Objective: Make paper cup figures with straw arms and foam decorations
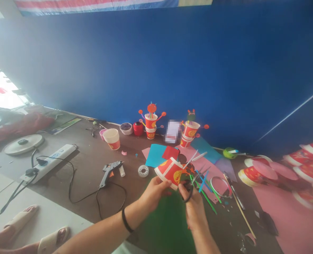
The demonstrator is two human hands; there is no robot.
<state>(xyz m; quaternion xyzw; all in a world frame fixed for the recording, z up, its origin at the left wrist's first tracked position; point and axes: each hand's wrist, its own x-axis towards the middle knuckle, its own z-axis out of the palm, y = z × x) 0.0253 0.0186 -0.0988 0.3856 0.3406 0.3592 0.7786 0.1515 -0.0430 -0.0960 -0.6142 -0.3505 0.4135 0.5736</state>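
My left hand (155, 192) is closed on a red and white paper cup (171, 173), which is tilted on its side above the table. Held in my right hand (193, 204) is a pair of scissors (189, 194), its blades pointing up and to the right, close to the cup's right end. The fingertips of both hands are near each other at the cup's lower edge. Beyond the cup lie a blue sheet (155, 155) and a red piece of paper (170, 152). Green and blue strips (205, 192) are scattered right of the scissors.
Decorated stacked cups (151, 122) stand at the back. At left are a glue gun (108, 172), a white cup (112, 138) and a power strip (52, 162) with cables. A tape roll (143, 171) is nearer. More red cups (311, 173) are at right. A person's sandalled feet (58, 238) show lower left.
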